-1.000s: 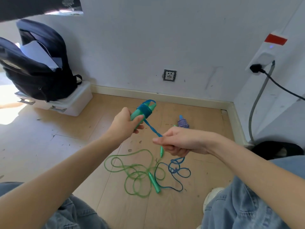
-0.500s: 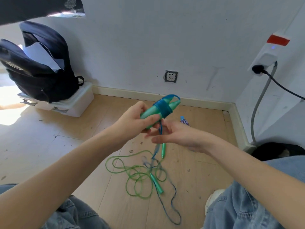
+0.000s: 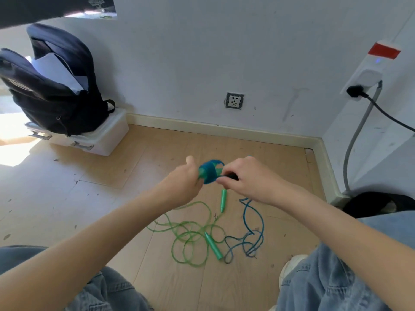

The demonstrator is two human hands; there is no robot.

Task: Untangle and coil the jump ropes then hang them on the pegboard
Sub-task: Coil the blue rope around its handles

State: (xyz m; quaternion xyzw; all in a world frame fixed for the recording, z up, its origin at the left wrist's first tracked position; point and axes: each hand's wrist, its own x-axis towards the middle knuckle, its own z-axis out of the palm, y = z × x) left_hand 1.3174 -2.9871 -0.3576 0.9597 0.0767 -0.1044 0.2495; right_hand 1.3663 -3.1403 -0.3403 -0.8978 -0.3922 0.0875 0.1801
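Nearest the camera, two knees in blue denim jeans (image 3: 336, 286) frame the wooden plank floor (image 3: 112, 176). Between them lies a loose green translucent plastic jump rope (image 3: 190, 234) with its two green handles, one amid the loops, the other just below the hands. Beside it on the right, touching or overlapping it, sprawls the slack tail of the blue braided jump rope (image 3: 253, 223).

Above that, both forearms reach forward and meet. The left hand (image 3: 182, 182) has its fingers curled round the pair of green handles wrapped in blue cord (image 3: 210, 171), thumb raised. The right hand (image 3: 249, 178) pinches the blue cord at the bundle's right side, knuckles up, wrist bent slightly down.

The step appears to be winding the blue rope round its handles. It would go best with the left hand holding the bundle steady while the right feeds each turn snug beside the last, keeping the tail clear of the green loops below.

Farther off stand a dark backpack (image 3: 56, 93) on a white plastic storage box (image 3: 101, 140), and a white wall socket (image 3: 234, 101). No pegboard is in view.
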